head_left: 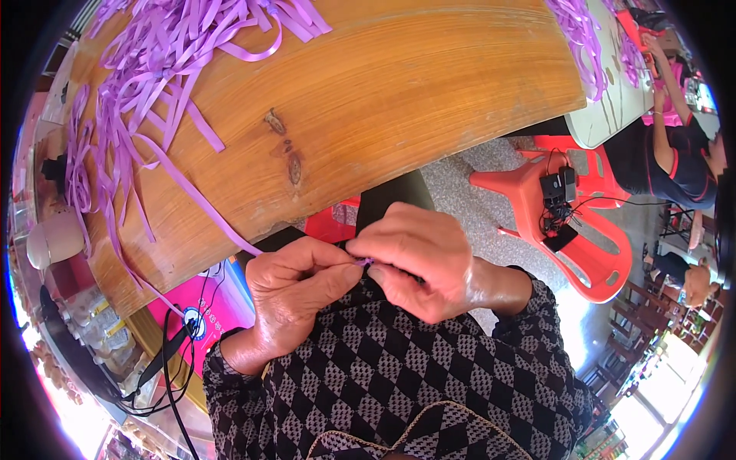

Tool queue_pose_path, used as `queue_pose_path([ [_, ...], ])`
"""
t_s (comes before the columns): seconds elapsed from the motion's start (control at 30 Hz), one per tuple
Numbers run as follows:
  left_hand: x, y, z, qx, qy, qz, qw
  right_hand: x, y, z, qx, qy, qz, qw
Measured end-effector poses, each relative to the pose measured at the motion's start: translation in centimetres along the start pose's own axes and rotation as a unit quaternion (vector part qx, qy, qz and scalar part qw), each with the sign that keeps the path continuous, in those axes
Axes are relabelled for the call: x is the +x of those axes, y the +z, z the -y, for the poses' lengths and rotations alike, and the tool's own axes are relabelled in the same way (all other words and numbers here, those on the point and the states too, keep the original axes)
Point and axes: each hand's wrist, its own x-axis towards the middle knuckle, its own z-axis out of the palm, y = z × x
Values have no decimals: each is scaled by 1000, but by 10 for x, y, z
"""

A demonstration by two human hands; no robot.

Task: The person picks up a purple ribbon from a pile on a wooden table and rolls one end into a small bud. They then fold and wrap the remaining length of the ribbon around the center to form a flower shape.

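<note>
My left hand [295, 287] and my right hand [420, 257] meet in front of my chest, just off the table's near edge. Both pinch a purple ribbon [201, 198] between thumb and forefinger. A small bunched bit of it shows between the fingertips; whether that is a knot I cannot tell. From my left hand the ribbon runs up and left across the wooden table [383, 84] to a large loose heap of purple ribbons [180, 46]. Several strands of the heap hang over the table's left edge.
Right of me stands a red plastic chair [571, 222] with black devices and cables on its seat. More ribbons [579, 46] lie at the far right, by a white table [594, 123] where another person [675, 161] works. A pink package [201, 318] and black cables are at lower left.
</note>
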Motion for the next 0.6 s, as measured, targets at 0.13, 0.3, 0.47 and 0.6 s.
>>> queue_pose_path([
  [0.13, -2, -1, -4, 127, 75, 20, 989, 1, 9, 0, -94, -61, -32, 993],
  [0.3, -3, -1, -5, 139, 129, 44, 981, 5, 3, 6, -121, -84, -38, 988],
  [0.47, -7, -8, -19, 32, 24, 39, 998, 10, -7, 4, -2, -55, -1, 998],
  [0.6, -2, -10, -12, -70, 43, -15, 996, 14, -22, 10, 70, 54, 35, 995],
])
